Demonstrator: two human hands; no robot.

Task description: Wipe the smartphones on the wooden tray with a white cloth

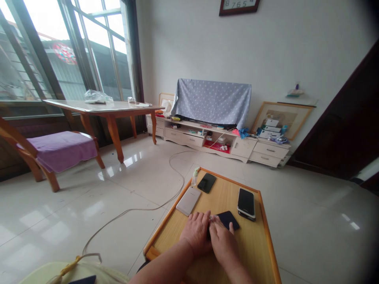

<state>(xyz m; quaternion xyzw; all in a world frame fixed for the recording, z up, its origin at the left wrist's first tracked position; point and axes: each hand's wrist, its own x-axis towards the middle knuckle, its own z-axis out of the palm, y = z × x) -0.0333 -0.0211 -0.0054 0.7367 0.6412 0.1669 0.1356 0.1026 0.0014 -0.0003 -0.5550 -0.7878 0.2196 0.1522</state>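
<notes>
Handling something hidden seems the step in hand; the next move calls for steadiness. On the orange-rimmed wooden tabletop (251, 252): one pale-gold phone (188, 201), left edge; one clear green-capped bottle (194, 177), far-left corner; left hand (197, 230), near middle; one glossy black phone (207, 183), far left; right hand (221, 236), beside the left, both grips unreadable; one flat navy slab (227, 217), middle, partly behind it; one white-edged black phone (246, 202) atop one dark oblong (247, 217), right edge.

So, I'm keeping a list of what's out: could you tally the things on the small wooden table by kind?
Phones: 3 (pale phone, black phone, white-edged phone)
Flat items, kind unclear: 2 (dark item under the white-edged phone, dark blue item by the right hand)
Small bottle: 1
Total: 6, leaving out whatever the left hand and right hand hide.
</notes>
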